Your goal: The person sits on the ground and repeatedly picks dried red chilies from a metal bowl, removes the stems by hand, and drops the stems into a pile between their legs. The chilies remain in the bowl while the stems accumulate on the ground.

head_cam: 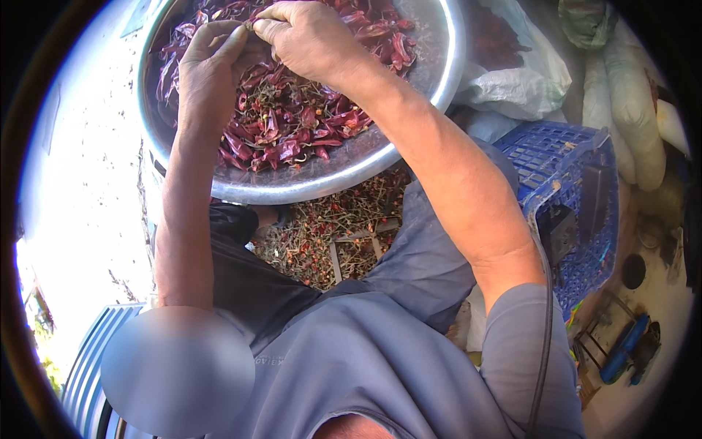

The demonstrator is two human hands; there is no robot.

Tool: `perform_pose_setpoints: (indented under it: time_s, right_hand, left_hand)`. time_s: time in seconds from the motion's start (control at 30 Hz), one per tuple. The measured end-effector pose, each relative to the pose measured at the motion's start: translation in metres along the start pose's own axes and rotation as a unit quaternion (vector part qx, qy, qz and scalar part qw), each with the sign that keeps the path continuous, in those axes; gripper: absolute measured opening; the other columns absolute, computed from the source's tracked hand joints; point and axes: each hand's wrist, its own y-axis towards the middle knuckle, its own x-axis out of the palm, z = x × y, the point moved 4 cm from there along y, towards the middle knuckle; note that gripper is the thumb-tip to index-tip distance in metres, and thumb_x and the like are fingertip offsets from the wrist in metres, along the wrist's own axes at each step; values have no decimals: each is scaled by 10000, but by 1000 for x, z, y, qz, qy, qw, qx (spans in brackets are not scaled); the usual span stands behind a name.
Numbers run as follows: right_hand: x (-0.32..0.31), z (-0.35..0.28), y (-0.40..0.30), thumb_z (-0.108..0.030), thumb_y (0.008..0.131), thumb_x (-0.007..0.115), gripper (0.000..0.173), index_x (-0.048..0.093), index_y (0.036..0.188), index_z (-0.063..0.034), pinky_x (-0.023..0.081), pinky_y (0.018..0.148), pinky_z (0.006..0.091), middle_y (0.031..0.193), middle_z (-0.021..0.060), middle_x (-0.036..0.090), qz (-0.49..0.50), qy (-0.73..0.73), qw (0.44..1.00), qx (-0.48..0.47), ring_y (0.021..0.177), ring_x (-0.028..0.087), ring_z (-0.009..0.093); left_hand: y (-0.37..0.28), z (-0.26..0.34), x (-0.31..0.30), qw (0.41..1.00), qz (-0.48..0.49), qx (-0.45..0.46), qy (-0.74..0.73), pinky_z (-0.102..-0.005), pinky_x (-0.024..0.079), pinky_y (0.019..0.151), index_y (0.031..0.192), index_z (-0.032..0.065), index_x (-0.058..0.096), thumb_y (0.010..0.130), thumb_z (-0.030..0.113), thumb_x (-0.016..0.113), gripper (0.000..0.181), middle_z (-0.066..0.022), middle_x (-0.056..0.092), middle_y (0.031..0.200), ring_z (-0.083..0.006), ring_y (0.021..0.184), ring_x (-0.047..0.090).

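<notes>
My left hand (211,55) and my right hand (307,38) meet over a wide metal basin (307,192). Between their fingertips is a small brownish dried piece (248,25), perhaps a chili stem; it is too small to tell. Both hands pinch at it with thumb and fingers. Dark red dried chili peppers (285,148) lie in the basin below. A clump of stems and light bits (269,99) sits on top of them near my wrists. My forearms and hands hide part of the heap.
Stems and chili scraps (312,236) cover the ground between my legs, around a thin frame (335,263). Right of the basin are an open white woven sack (521,88) with red contents and a blue plastic crate (581,164). A dark cable (543,329) runs along my right arm.
</notes>
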Motion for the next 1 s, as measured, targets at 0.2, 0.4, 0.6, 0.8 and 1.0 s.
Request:
perform_pose_setpoints:
  time_s: [0.2,0.4,0.6,0.8,1.0]
  right_hand:
    - [-3,1,-3,-201,957,609,255,711,1070,4,538,788,413,929,225,723,-27,67,996,54,897,713,325]
    - [-3,-8,-7,-178,930,627,194,703,954,-1,539,785,444,857,209,714,28,-42,998,25,861,696,379]
    - [0,-11,-5,-122,898,608,135,638,809,-24,544,764,485,772,202,671,70,-208,971,-90,796,679,398]
    - [2,-6,-8,-79,872,589,84,645,844,-23,559,715,468,794,207,681,54,-252,960,-113,796,689,386]
    - [6,-10,-17,-51,851,569,86,634,882,-4,564,698,465,786,204,669,77,-233,956,-158,765,692,380]
  left_hand:
    - [7,-15,-7,992,-13,-37,-122,-295,592,798,1148,-25,595,1018,68,583,160,-111,676,961,-174,843,687]
    - [7,-24,-14,994,-23,-59,-87,-267,558,766,1166,-4,615,1005,136,628,213,-73,686,937,-136,816,669]
    - [-3,7,3,970,40,38,236,-244,584,751,1197,0,699,994,156,636,264,-91,766,973,-133,832,740]
    - [-2,8,2,944,-15,88,319,-270,581,762,1180,23,705,967,166,647,263,-119,765,922,-139,870,750]
    - [-5,11,12,906,10,121,406,-283,583,760,1138,13,706,968,152,621,235,-127,761,886,-155,863,754]
